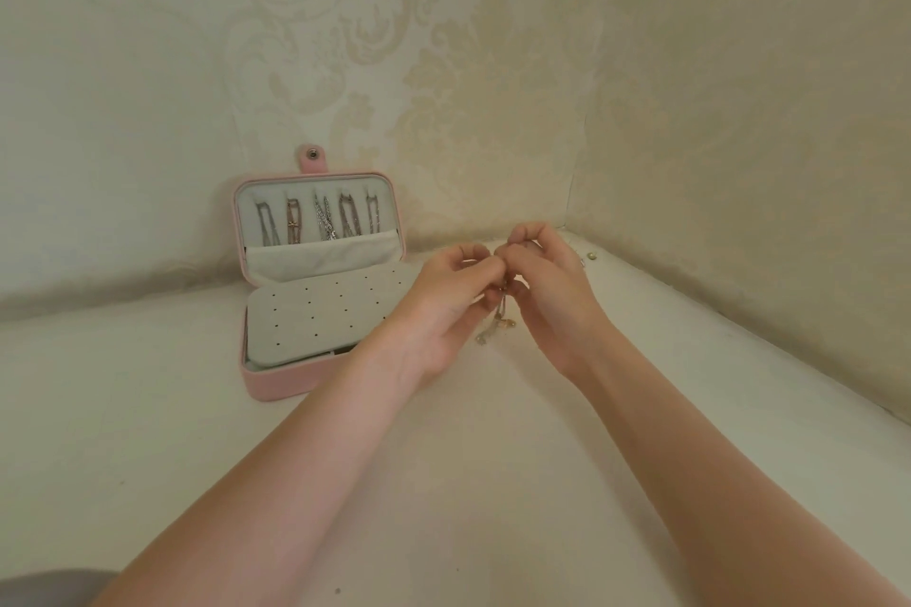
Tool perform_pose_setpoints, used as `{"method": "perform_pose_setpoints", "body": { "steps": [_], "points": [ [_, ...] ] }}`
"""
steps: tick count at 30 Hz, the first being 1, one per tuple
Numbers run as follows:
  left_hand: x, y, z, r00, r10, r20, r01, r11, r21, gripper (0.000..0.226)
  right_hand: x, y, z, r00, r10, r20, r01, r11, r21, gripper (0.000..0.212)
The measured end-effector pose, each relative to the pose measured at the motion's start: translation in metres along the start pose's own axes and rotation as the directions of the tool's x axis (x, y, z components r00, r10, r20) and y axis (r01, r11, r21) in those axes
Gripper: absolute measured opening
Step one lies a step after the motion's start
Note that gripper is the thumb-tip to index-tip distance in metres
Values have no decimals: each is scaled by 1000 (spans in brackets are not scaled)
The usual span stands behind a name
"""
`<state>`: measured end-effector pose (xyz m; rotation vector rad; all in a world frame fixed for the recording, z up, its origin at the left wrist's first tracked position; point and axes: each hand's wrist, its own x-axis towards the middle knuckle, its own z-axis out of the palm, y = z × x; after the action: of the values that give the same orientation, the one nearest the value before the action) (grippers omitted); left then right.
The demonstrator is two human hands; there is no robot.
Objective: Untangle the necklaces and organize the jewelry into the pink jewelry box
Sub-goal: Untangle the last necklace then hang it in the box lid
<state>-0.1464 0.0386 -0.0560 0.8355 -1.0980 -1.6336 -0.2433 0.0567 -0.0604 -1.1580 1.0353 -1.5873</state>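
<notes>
The left hand (446, 306) and right hand (547, 291) meet above the white table (493, 483), fingertips curled together, both pinching a thin chain (500, 311). Small gold-toned and pale beads hang from its lower end, between the palms. The pink box (315, 281) stands open to the left, lid upright against the wall (443, 64). Five necklaces (319, 219) hang in the lid above a pouch. The grey base panel is perforated with small holes.

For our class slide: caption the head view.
Both hands, left hand and right hand, pinch a thin beaded chain beside the open pink jewelry box.
</notes>
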Motion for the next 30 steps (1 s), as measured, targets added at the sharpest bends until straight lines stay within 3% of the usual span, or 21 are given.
{"method": "perform_pose_setpoints", "body": {
  "steps": [6,9,13,14,16,19,22,23,25,27,30],
  "points": [
    [3,4,3,992,-28,-121,-2,970,-243,26,-3,3,8,992,-28,-126,31,999,17,27],
    [2,12,3,984,29,-175,-88,937,-338,27,-3,8,12,986,11,-167,-14,1000,-17,24],
    [-7,27,1,981,173,-84,-192,918,-347,23,4,8,-2,931,121,-343,-117,993,33,11],
    [-9,28,1,977,208,-42,-212,942,-261,26,6,5,-8,913,147,-380,-127,989,75,10],
    [-10,22,-2,966,257,4,-255,959,120,31,7,1,-16,885,197,-422,-136,976,170,10],
    [-7,5,-5,977,202,70,-202,764,613,30,8,-2,-20,880,230,-415,-119,954,275,13],
    [-1,-6,-5,975,200,98,-194,543,817,20,8,-2,-17,900,210,-381,-100,952,289,13],
    [2,-7,-5,974,210,86,-191,555,809,15,9,-3,-17,909,199,-366,-91,953,290,14],
    [4,-5,-4,980,198,-3,-140,707,693,15,10,-4,-20,926,188,-327,-77,943,323,16],
    [3,2,-4,983,138,-125,-64,881,469,20,13,-6,-24,942,197,-270,-85,922,377,21],
    [1,20,-8,978,48,-204,-14,986,166,24,14,-10,-30,977,163,-138,-115,946,304,24]
  ]
}}
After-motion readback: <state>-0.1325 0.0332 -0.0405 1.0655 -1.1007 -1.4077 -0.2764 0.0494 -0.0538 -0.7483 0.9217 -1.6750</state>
